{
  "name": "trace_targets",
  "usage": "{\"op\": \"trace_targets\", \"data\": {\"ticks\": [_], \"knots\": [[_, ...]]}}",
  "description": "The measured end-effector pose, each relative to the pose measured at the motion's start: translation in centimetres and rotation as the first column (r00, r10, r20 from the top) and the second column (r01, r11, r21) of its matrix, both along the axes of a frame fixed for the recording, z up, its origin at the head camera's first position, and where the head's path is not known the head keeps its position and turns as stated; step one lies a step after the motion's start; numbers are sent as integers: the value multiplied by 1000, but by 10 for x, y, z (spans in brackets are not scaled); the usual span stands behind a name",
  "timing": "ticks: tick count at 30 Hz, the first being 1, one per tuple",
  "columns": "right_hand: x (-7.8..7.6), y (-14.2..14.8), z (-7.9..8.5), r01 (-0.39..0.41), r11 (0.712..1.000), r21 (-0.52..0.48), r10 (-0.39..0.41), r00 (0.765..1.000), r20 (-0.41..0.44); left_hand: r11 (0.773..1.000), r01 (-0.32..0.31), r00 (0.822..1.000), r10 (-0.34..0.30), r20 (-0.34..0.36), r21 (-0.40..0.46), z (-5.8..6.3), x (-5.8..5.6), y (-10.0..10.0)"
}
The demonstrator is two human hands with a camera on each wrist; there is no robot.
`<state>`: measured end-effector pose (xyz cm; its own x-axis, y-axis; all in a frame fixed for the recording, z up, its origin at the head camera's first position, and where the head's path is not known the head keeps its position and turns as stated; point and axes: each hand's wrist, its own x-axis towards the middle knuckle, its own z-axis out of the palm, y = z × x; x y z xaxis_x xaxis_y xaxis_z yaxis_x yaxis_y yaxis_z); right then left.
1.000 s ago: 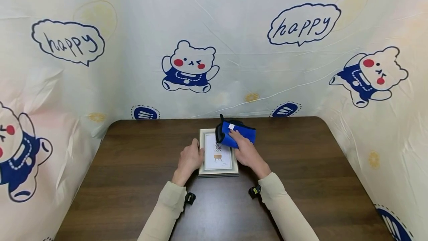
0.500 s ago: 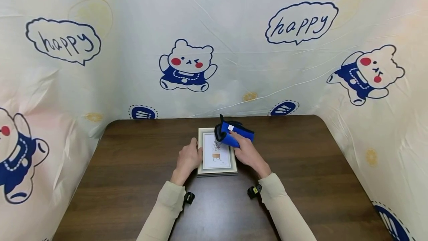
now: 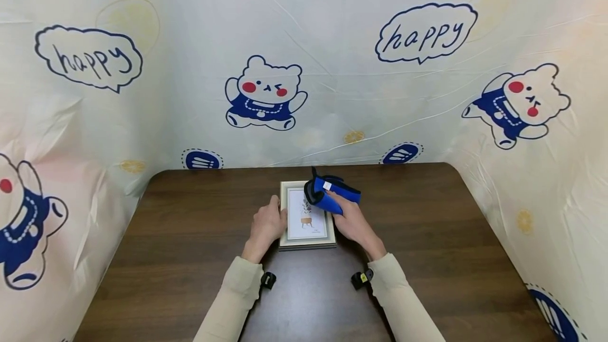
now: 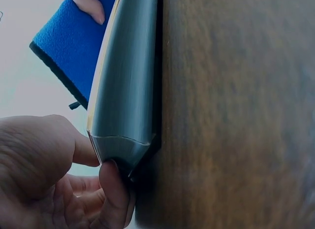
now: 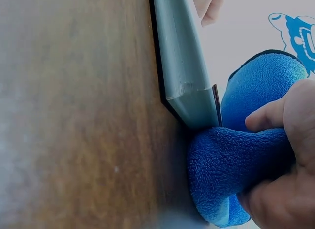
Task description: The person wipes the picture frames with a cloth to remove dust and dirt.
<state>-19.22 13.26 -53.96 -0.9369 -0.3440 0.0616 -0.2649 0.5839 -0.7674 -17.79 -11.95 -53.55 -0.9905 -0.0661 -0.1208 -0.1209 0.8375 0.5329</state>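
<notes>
A picture frame (image 3: 311,230) with a pale border and a print of a potted plant lies on the dark wooden table. My left hand (image 3: 267,225) holds its left edge; in the left wrist view the thumb and a bent finger (image 4: 115,189) pinch the frame's grey moulded side (image 4: 123,86). A blue cloth (image 3: 349,189) with black trim drapes over the upper right part of the frame. My right hand (image 3: 355,223) grips that cloth. In the right wrist view the bunched cloth (image 5: 221,155) touches the frame's corner (image 5: 197,108).
The brown table (image 3: 408,215) extends on both sides of the frame. Behind and beside it hangs a pale curtain (image 3: 332,67) printed with bears and "happy" bubbles. A small black device sits at each wrist.
My right hand and the blue cloth have shifted slightly toward me over the frame. The left hand keeps its hold, and the frame stays in place as the head view drifts a little.
</notes>
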Motion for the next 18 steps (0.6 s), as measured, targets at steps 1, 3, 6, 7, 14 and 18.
{"op": "trace_targets", "data": {"ticks": [1, 3, 6, 7, 14, 18], "knots": [[1, 0, 0, 3, 1000, -3, -3, 1000, 4, 1000, 2, 1000, -2, 0, -1, 0, 0, 0], [4, 1, 0, 7, 1000, -10, -7, 1000, 6, 1000, 4, 1000, -4, -1, -5, 0, 0, 0], [8, 1, 0, 13, 1000, -14, -13, 1000, 10, 1000, 10, 1000, -10, -5, -3, 0, 0, -1], [9, 1, 0, 15, 1000, -15, -15, 1000, 11, 1000, 9, 1000, -9, -8, -1, 0, 0, 0], [22, 3, -1, 20, 1000, -22, -20, 1000, 12, 1000, 10, 1000, -10, -3, -6, 0, 2, 0], [28, 5, -1, 19, 999, -32, -19, 1000, 2, 1000, 5, 1000, -5, 4, 0, 1, 2, -1]]}}
